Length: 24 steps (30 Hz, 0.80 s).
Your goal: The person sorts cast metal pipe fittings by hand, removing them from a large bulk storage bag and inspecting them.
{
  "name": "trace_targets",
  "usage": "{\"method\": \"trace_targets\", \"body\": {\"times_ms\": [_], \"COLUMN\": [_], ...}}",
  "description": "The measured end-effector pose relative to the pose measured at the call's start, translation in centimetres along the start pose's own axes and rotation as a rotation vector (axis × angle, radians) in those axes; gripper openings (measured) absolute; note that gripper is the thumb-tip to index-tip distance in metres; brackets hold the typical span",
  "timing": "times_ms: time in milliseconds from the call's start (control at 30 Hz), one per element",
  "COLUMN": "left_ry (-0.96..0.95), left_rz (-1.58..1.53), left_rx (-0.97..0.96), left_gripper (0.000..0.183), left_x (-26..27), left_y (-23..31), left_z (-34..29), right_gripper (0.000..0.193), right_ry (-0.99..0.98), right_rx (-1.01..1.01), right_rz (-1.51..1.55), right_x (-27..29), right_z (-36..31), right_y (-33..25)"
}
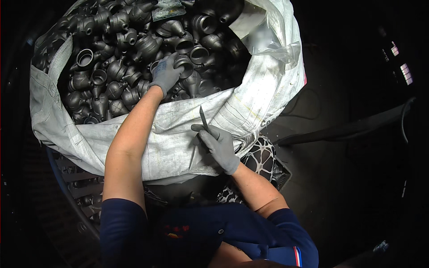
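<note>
A big white woven bag (178, 143) is heaped with black moulded fittings (117, 69), round-mouthed with short side spouts. My left hand (167, 73), in a grey glove, reaches over the near rim into the heap. Its fingers are closed on one black fitting (184, 63), whose open ring shows beside the fingertips. Nearer my body, my right hand (219, 145), also gloved in grey, grips a slim dark blade-like tool (203, 117). The tool's tip points up and away, in front of the bag's folded side. Its handle end is hidden in the fist.
Clear plastic film (273, 47) hangs over the bag's right rim, and a small clear packet (168, 9) lies on the fittings at the back. A dark pole (344, 130) slants in from the right. A slatted container (82, 190) holding more parts stands low at left.
</note>
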State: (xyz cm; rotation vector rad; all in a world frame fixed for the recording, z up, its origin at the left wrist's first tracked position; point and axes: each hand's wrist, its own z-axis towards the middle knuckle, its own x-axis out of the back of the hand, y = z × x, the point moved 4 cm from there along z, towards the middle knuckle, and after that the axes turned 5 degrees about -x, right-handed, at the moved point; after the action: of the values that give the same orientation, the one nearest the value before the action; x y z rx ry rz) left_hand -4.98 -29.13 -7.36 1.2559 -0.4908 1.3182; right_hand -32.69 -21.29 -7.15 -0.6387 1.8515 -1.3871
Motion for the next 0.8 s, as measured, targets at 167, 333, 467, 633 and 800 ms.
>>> {"method": "trace_targets", "body": {"times_ms": [167, 333, 467, 633, 800], "left_ry": [-0.222, -0.24, -0.205, -0.089, -0.049], "left_rz": [0.213, 0.34, 0.288, -0.356, -0.906], "left_rx": [0.201, 0.15, 0.231, 0.544, 0.398], "left_gripper": [0.084, 0.082, 0.076, 0.056, 0.022], "left_x": [-3.7, -5.1, -4.4, -0.1, 9.2], "left_y": [-3.3, -3.8, -2.8, -6.1, -1.2], "left_z": [2.5, 2.8, 2.1, 0.5, -5.2], "right_gripper": [0.029, 0.028, 0.027, 0.026, 0.029], "right_ry": [-0.031, -0.054, -0.056, -0.071, -0.017], "right_rx": [-0.044, -0.064, -0.068, -0.062, -0.011], "right_rz": [0.041, 0.065, -0.019, 0.077, 0.08], "right_x": [0.0, 0.1, 0.2, 0.3, 0.5], "right_z": [0.2, 0.4, 0.6, 0.5, 0.4], "right_y": [-0.5, -0.9, -0.6, 0.3, -0.2]}}
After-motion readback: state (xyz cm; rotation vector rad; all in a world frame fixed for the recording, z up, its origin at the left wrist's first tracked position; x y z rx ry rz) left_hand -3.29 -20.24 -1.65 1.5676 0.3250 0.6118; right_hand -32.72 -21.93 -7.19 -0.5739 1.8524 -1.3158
